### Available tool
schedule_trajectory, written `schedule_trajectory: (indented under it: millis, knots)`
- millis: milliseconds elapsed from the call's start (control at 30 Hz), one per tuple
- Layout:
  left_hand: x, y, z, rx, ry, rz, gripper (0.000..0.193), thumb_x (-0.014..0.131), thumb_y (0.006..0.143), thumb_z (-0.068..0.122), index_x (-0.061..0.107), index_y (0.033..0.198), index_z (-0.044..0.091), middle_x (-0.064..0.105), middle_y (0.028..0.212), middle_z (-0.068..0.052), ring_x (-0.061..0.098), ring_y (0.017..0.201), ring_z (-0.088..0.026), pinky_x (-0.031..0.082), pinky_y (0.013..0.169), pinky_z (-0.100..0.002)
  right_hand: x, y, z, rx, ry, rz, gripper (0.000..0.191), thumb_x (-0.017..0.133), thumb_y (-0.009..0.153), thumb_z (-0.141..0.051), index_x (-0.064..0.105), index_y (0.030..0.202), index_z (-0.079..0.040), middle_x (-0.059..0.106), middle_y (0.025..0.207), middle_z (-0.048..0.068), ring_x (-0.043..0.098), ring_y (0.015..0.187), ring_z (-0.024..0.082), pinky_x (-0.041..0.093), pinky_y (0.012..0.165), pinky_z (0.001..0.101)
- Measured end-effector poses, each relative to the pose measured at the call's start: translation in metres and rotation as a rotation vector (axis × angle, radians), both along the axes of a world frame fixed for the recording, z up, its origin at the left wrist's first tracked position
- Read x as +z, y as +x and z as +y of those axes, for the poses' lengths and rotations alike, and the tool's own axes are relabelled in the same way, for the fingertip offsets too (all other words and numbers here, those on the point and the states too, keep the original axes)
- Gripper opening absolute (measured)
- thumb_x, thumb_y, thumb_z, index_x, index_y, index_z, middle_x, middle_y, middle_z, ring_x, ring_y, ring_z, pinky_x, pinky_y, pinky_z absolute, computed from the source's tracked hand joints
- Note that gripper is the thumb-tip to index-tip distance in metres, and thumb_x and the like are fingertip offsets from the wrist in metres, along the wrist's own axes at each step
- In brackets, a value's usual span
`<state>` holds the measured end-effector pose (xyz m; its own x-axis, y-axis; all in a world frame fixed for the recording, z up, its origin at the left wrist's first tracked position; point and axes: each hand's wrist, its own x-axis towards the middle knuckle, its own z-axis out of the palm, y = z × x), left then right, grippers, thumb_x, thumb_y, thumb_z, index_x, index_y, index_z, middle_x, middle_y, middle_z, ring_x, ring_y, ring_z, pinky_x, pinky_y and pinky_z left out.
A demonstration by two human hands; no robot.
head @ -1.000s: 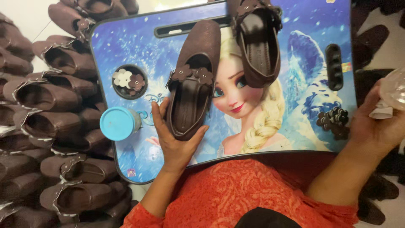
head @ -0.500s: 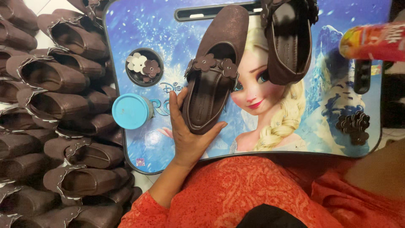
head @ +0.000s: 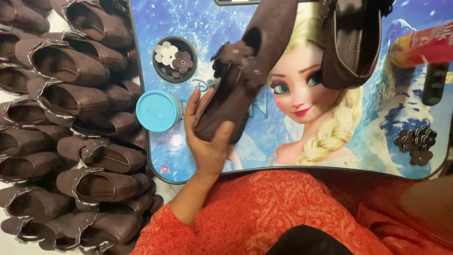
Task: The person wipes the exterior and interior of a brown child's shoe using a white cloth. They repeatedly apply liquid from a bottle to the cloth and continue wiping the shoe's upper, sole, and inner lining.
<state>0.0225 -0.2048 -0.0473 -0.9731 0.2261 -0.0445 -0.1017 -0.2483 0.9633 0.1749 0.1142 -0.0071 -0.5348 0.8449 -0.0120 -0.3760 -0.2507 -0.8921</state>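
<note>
My left hand (head: 207, 137) grips the heel end of a brown slip-on shoe (head: 255, 61), thumb on the sole and fingers behind it. The shoe is tilted on its side over a blue picture lap tray (head: 188, 160), and a brown flower trim shows on its front. A second brown shoe (head: 351, 42) lies on the tray to the right, opening up. A red and yellow tube (head: 420, 47) pokes in from the right edge. The hand behind the tube is out of frame; only a blurred forearm (head: 424, 203) shows at the lower right.
Rows of brown shoes (head: 71, 108) are stacked left of the tray. On the tray are a round blue lid (head: 158, 111), a round recess with white and brown flower trims (head: 174, 59), and a heap of dark flower trims (head: 415, 141).
My left hand has lifted the shoe's heel and rolled the shoe onto its side. The red tube has come further in from the right.
</note>
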Motion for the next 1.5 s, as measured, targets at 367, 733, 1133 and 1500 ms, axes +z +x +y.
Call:
schedule_trajectory:
  millis: [367,733,1133,1500]
  knots:
    - [0.009,0.022,-0.057,-0.047,0.198,-0.526,0.058,0.067,0.092,0.032,0.051,0.131,-0.008,0.065,0.117,-0.021,0.069,0.1,-0.028,0.059,0.089,-0.042,0.038,-0.065,-0.08,0.403,0.85,-0.453,0.015,0.073,0.102,0.006,0.07,0.115,0.0,0.066,0.111,0.012,0.067,0.092,0.015,0.053,0.077,0.0243]
    - [0.012,0.014,-0.061,-0.108,0.162,-0.563,0.06,0.068,0.09,0.033,0.052,0.131,-0.008,0.067,0.116,-0.022,0.071,0.097,-0.028,0.06,0.088,-0.041,0.032,-0.114,-0.089,0.403,1.079,-0.49,0.012,0.074,0.105,0.006,0.072,0.115,-0.001,0.067,0.108,0.012,0.066,0.086,0.014,0.052,0.067,0.025]
    - [0.015,0.015,-0.057,-0.117,0.177,-0.584,0.055,0.068,0.088,0.027,0.052,0.127,-0.007,0.068,0.112,-0.022,0.072,0.094,-0.029,0.061,0.087,-0.042,0.025,-0.109,-0.105,0.341,1.484,-0.444,0.026,0.073,0.101,0.014,0.069,0.124,0.002,0.065,0.112,0.015,0.067,0.098,0.029,0.057,0.084,0.035]
    - [0.012,0.015,-0.053,-0.106,0.174,-0.59,0.056,0.068,0.09,0.029,0.053,0.128,-0.009,0.068,0.112,-0.019,0.071,0.094,-0.026,0.062,0.085,-0.041,0.014,-0.099,-0.136,0.408,1.484,-0.284,0.024,0.074,0.094,0.014,0.068,0.116,0.005,0.065,0.103,0.016,0.068,0.089,0.031,0.056,0.076,0.0375]
